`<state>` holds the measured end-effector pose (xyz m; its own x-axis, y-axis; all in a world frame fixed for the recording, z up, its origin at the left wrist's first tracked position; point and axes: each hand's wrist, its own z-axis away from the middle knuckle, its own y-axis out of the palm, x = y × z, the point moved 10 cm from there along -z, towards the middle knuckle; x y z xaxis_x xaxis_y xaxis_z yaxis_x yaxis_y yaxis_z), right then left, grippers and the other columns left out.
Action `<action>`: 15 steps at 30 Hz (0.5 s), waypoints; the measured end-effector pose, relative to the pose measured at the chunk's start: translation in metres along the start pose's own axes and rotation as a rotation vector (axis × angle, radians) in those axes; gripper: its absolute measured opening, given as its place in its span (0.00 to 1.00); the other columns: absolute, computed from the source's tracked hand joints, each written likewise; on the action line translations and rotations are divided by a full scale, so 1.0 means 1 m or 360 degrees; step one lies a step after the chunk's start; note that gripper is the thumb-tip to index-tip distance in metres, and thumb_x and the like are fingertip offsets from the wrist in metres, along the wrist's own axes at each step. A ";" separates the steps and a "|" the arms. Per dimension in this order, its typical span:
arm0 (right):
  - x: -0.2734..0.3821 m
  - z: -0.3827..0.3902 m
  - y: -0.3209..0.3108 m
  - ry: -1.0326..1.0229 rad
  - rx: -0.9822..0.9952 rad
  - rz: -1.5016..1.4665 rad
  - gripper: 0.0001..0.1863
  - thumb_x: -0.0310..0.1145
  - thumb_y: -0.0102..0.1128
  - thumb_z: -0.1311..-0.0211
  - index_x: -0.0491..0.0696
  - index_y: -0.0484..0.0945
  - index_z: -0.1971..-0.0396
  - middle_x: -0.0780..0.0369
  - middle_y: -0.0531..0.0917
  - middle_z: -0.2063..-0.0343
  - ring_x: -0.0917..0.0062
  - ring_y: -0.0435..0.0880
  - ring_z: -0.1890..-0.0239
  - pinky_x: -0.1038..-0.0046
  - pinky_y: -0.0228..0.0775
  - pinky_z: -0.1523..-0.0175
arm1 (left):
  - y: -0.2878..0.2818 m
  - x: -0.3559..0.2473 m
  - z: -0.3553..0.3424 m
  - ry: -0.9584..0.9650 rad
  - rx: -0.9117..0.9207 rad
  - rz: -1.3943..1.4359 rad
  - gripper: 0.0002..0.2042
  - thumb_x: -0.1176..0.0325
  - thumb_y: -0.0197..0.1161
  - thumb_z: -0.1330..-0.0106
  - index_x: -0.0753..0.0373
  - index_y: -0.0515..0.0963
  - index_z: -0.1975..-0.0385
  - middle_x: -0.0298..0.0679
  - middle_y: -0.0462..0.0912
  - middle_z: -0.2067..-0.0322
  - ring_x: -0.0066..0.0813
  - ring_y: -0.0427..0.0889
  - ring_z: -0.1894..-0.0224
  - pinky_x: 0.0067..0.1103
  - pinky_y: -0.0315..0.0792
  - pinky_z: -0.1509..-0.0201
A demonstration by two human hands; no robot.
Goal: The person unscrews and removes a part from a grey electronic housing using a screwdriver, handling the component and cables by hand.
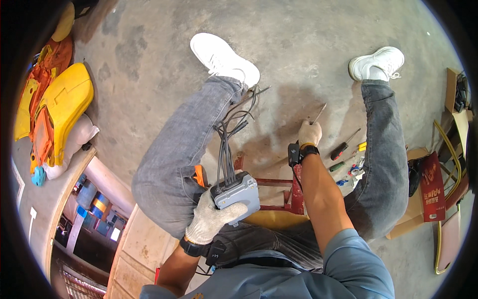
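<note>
Okay, left hand grips gray box, right hand grips screwdriver. Cables crowd box end; tools lie near right leg.

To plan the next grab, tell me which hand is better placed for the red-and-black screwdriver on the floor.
Right, most likely. The right hand is nearer that screwdriver, though it already holds a slim metal tool. The left hand is farther away, holding the grey box.

Lettering on red box, R; sm. wht marks on wrist units
</note>
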<state>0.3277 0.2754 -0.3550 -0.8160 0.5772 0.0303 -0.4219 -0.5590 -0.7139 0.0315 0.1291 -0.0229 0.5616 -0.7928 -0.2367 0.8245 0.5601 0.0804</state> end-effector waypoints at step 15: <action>0.032 0.014 -0.018 -0.0164 0.0598 -0.0581 0.17 0.42 0.67 0.35 0.40 0.87 0.66 0.55 0.90 0.71 0.68 0.89 0.72 0.64 0.81 0.63 | 0.004 0.004 0.000 0.0175 0.0083 0.0094 0.34 0.72 0.77 0.38 0.66 0.78 0.28 0.42 0.90 0.41 0.31 0.89 0.43 0.29 0.83 0.36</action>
<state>0.3035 0.2962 -0.3316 -0.6163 0.7230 0.3121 -0.7826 -0.5182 -0.3450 0.0368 0.1286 -0.0239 0.6009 -0.7260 -0.3344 0.7941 0.5898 0.1467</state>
